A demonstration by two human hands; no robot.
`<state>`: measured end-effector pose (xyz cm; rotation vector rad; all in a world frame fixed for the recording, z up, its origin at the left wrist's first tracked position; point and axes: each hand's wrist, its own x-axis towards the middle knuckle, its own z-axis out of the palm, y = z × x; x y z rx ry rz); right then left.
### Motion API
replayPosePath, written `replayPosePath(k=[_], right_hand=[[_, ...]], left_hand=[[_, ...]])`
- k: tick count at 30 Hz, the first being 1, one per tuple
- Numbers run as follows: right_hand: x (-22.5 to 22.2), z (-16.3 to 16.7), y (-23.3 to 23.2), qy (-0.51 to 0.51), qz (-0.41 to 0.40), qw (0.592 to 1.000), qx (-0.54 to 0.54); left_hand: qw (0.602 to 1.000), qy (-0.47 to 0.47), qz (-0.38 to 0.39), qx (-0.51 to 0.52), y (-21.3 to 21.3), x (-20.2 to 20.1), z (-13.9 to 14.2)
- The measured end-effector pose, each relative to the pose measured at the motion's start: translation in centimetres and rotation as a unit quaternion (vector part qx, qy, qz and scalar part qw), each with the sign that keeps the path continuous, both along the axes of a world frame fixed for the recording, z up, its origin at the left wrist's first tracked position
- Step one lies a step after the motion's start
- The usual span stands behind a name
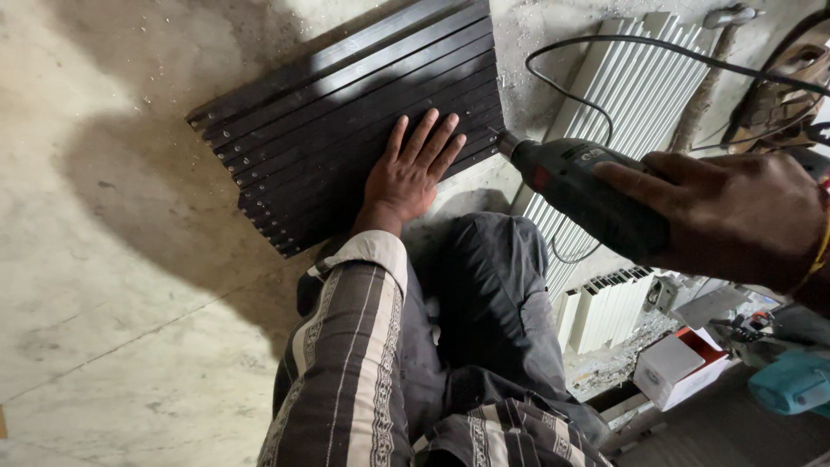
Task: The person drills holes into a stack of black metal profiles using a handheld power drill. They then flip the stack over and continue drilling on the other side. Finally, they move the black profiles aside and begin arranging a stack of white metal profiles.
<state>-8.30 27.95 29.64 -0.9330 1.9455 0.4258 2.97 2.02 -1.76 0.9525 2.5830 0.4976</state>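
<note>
My left hand (411, 169) lies flat, fingers spread, on a row of black metal bars (346, 112) laid side by side on the concrete floor. My right hand (735, 216) grips a dark grey power drill (579, 186). The drill's tip points at the right ends of the bars, close to my left fingertips. Its black cord (605, 47) loops behind it. My knee in dark trousers (493, 285) rests just below the bars.
Pale ribbed metal profiles (631, 95) lie to the right of the bars. A small white and red box (679, 367) and a teal tool (791, 385) sit at the lower right. Concrete floor (112, 285) spreads to the left.
</note>
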Motion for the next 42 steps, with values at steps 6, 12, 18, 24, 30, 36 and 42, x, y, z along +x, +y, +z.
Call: replayPosePath(k=[6,12,18,24,30,36,42], right_hand=[[-1.3,-0.4,-1.0,-0.004,0.062,0.998,-0.010],[-1.4,-0.5,-1.1,-0.019,0.121,0.992,0.041],[-3.7,-1.1,-4.5,0.013,0.146,0.989,0.000],[-3.4,0.5,-3.2,-0.009,0.076,0.996,0.055],[-2.4,-0.1,-0.3,-0.055,0.011,0.988,0.146],[-2.4,-0.4,0.0,-0.047,-0.007,0.994,0.097],[-2.8,-0.5,-0.7,-0.027,-0.003,0.999,0.047]], left_hand=[[0.998,0.063,0.028,0.008,-0.1,-0.1,0.1],[0.999,0.031,0.006,-0.019,-0.1,-0.3,0.3],[0.999,0.029,-0.007,-0.029,0.1,-1.0,0.8],[0.997,-0.051,0.022,0.044,-0.3,-1.1,0.7],[1.000,0.006,0.009,-0.010,-0.3,-0.6,-0.2],[0.999,0.023,-0.004,-0.028,-0.1,-0.5,-0.5],[1.000,-0.001,0.010,0.001,-0.2,-0.6,-0.5]])
